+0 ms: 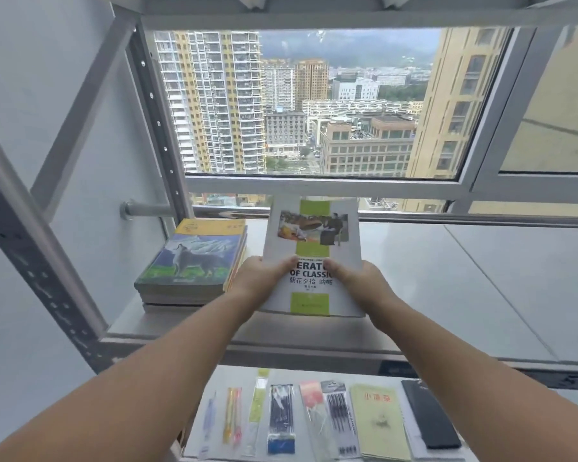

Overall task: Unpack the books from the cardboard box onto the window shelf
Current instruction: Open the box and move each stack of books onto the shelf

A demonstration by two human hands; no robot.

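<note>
A stack of paperbacks topped by a wolf-cover book (pixel 194 258) lies at the left end of the pale grey window shelf (pixel 447 278). Just right of it, the left hand (pixel 261 278) and right hand (pixel 361 278) both grip a white, green-striped paperback (pixel 314 235), thumbs on its cover, probably to begin a second pile. Packaged pens (pixel 281 418) lie on a lower surface; the cardboard box is out of view.

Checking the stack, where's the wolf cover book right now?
The wolf cover book tops the stack at the window shelf's left end, just left of the white book both hands hold.
</note>
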